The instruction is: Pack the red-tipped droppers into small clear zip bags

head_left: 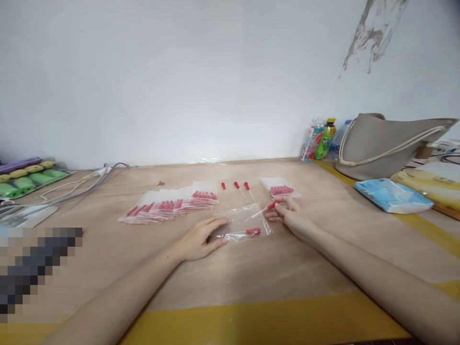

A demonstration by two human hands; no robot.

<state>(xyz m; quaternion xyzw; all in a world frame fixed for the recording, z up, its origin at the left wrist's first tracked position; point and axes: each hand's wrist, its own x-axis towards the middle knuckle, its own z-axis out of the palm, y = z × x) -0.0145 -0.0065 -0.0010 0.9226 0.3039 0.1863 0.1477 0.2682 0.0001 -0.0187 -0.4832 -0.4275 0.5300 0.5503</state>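
Observation:
A clear zip bag (235, 221) lies flat on the table between my hands. One glass dropper with a red bulb (253, 231) is inside it, along its near side. My left hand (201, 238) rests on the bag's left end, thumb and fingers spread apart. Pinched in my right hand (287, 215) at the bag's right end is another dropper (272, 205), held by its red bulb; its glass tube points left, over or into the bag's mouth, I cannot tell which. Behind the bag lie three loose droppers (247, 186).
Overlapping bags of red-bulb droppers (167, 205) lie at left, and more bags (280, 189) at right. Bottles (325, 139), a grey bag (384, 148) and a blue-white packet (393, 195) stand farther right. Cables (91, 179) and green rolls (27, 184) are on the far left.

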